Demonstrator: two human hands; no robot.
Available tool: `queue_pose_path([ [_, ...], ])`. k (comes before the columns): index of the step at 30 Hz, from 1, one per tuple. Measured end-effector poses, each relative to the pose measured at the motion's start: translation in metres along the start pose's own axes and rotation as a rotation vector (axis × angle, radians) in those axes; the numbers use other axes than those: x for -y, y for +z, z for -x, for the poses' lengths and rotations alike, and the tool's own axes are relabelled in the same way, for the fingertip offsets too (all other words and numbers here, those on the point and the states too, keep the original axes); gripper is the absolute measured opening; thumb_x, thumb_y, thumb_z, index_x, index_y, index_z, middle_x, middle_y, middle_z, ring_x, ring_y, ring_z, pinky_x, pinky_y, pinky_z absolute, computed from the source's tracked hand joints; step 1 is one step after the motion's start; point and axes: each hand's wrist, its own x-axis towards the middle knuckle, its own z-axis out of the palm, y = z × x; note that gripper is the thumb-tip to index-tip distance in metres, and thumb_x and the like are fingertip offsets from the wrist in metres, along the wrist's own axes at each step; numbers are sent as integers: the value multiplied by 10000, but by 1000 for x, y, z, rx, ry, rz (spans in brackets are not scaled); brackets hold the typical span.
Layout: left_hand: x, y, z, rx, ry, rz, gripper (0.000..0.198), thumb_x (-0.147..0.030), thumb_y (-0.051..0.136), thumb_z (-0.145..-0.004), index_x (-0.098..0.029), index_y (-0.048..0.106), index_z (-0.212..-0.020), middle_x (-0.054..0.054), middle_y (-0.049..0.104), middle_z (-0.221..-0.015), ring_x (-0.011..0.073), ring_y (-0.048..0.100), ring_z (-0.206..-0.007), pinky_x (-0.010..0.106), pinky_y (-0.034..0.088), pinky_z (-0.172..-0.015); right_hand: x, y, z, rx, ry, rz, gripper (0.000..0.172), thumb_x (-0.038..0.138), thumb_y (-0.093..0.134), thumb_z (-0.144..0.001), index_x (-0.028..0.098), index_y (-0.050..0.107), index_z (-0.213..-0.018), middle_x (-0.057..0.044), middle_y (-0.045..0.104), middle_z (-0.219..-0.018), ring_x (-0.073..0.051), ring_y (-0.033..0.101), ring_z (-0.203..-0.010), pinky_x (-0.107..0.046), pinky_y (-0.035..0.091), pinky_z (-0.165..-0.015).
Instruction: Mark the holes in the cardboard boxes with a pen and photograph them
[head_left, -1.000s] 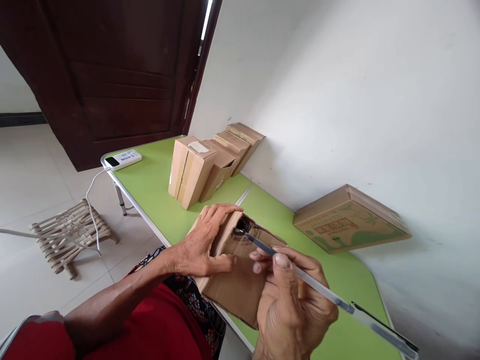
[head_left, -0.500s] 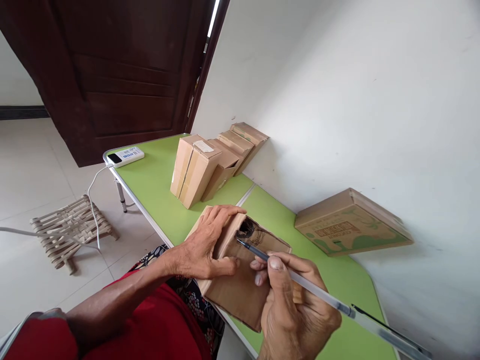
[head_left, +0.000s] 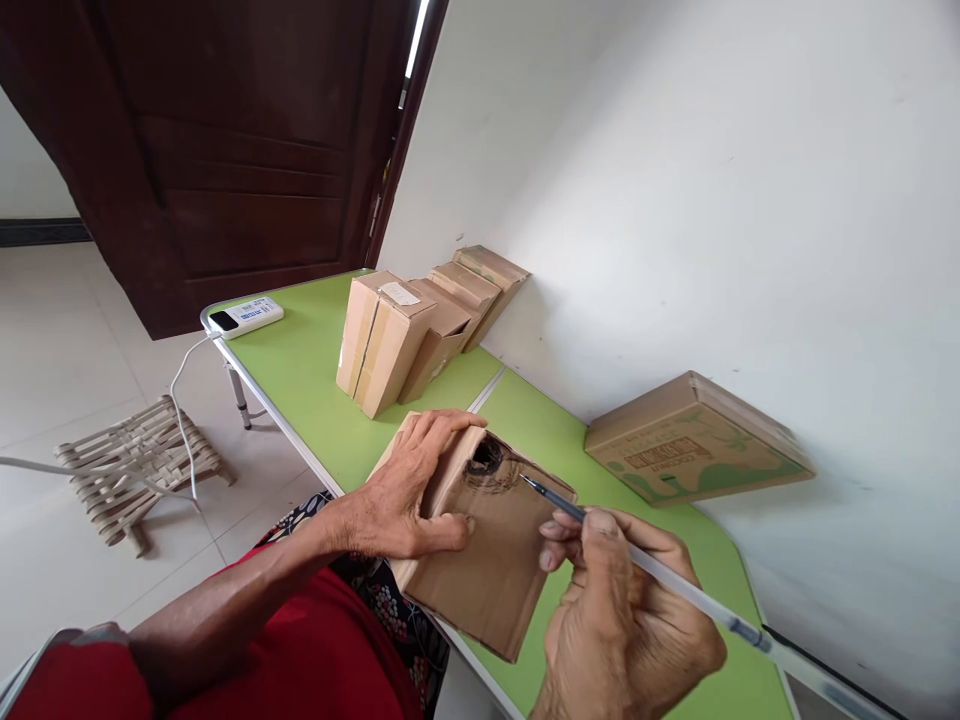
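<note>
Two hands meet over one small cardboard box (head_left: 495, 560) at the near edge of the green worktop (head_left: 300, 370). The right hand (head_left: 622, 610) has its grip pinched on a clear pen (head_left: 697, 598) between thumb and fingertips. The pen's tip is at the box's upper face, just right of a dark scribbled patch (head_left: 487, 462); I cannot tell whether it touches. Left of that grip, the left hand (head_left: 405, 490) clamps the box, with fingers folded over its top edge and thumb pressed on the brown face. It holds the box tilted, partly past the worktop edge. Judging by the ink, one spot near the top edge looks largely blacked out. The face below the grips is bare, and I cannot tell whether anything else there needs covering. The box is closed, so its contents are hidden. Beyond the grips leans a row of taped boxes (head_left: 390, 345), all shut. Off to the right, a flat printed carton (head_left: 697, 440) rests against the wall, also shut. Farthest left, a white power bank (head_left: 246, 317) lies near the dark door (head_left: 225, 150).
</note>
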Motion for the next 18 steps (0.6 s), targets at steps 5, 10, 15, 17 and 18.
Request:
queue_pose_path([
  [5, 2, 1, 1, -2, 9, -2, 795, -257, 669, -762, -232, 379, -1501, 123, 467, -1439, 347, 404, -1374, 558, 336, -1223, 2, 12, 0, 32, -27, -6, 245, 376, 825, -893, 165, 706, -925, -16, 712, -733, -151, 657, -600, -264, 510, -517],
  [10, 6, -6, 5, 0, -34, 42, 789, -283, 668, -804, -228, 347, -1522, 126, 448, -1451, 347, 421, -1372, 556, 359, -1199, 9, 3, -9, -250, -146, -146, 182, 333, 767, -903, 199, 645, -890, 30, 651, -683, -150, 617, -580, -275, 467, -518],
  [15, 15, -15, 8, -35, -57, 86, 760, -333, 664, -869, -236, 320, -1540, 135, 405, -1535, 366, 402, -1427, 555, 343, -1211, -50, -74, -35, -131, 147, 531, 337, 556, 561, -936, 224, 614, -925, -40, 735, -889, -192, 672, -627, -334, 508, -589],
  [17, 18, -15, 8, -45, -59, 79, 762, -336, 666, -872, -241, 317, -1543, 136, 397, -1562, 379, 375, -1459, 564, 323, -1226, -85, -103, -37, 138, 405, 896, 316, 525, 547, -922, 228, 616, -841, -34, 728, -733, -213, 668, -571, -357, 515, -653],
  [18, 19, -15, 8, -45, -57, 75, 762, -333, 667, -871, -243, 318, -1543, 134, 400, -1565, 380, 370, -1466, 565, 321, -1227, -101, -113, -36, 197, 457, 968, 273, 469, 597, -892, 239, 586, -746, -27, 691, -636, -225, 658, -558, -355, 497, -648],
])
